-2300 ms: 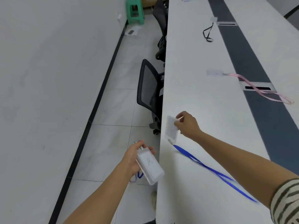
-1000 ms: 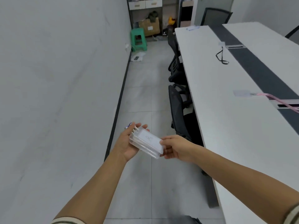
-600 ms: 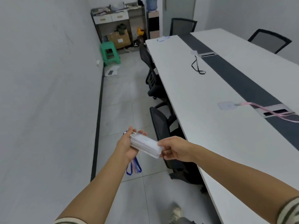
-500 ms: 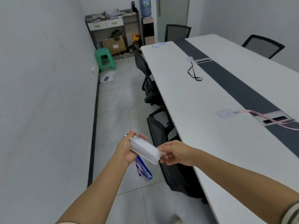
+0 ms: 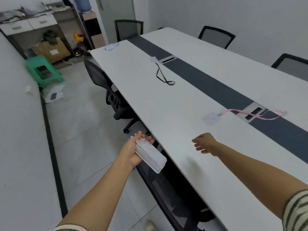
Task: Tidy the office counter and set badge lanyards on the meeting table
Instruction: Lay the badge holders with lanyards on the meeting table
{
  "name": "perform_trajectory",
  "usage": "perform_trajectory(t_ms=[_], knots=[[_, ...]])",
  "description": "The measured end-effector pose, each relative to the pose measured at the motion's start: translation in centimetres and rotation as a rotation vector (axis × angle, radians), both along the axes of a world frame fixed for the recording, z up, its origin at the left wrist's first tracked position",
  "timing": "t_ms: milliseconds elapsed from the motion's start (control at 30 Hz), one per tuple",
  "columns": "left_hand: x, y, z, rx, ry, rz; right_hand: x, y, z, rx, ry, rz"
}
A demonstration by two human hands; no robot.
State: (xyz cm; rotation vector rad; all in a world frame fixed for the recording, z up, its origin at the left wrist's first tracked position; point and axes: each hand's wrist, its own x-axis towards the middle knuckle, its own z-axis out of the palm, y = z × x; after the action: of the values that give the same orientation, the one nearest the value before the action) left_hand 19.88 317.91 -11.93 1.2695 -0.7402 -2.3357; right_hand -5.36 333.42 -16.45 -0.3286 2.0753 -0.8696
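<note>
My left hand grips a stack of clear badge holders beside the long white meeting table, over the floor and a chair. My right hand hovers above the table's near part, fingers loosely curled, holding nothing. On the table lie a badge with a pink lanyard, a badge with a black lanyard, and another badge at the far end.
Black mesh chairs are tucked along the table's left side, one right below my left hand; more stand at the far end and right. A green stool, a cardboard box and a cluttered counter sit at the back left.
My right hand has let go of the badge stack and moved right, out over the table. The view has swung up and right along the table. The left hand keeps the stack.
</note>
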Motion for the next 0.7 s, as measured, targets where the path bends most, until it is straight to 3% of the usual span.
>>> perform_trajectory(t_ms=[300,533,700], knots=[[-9.7,-3.2,-2.4,0.108,-0.047,-0.184,-11.5,0.9,-2.3,0.174,0.193,-0.253],[-13.7,-3.5,-7.2,0.219,-0.142,-0.097,-19.7,-2.6,-7.0,0.448,0.377,-0.085],[-15.2,-2.7,-8.8,0.269,-0.233,-0.058,-22.6,-4.2,-10.2,0.529,0.416,-0.038]])
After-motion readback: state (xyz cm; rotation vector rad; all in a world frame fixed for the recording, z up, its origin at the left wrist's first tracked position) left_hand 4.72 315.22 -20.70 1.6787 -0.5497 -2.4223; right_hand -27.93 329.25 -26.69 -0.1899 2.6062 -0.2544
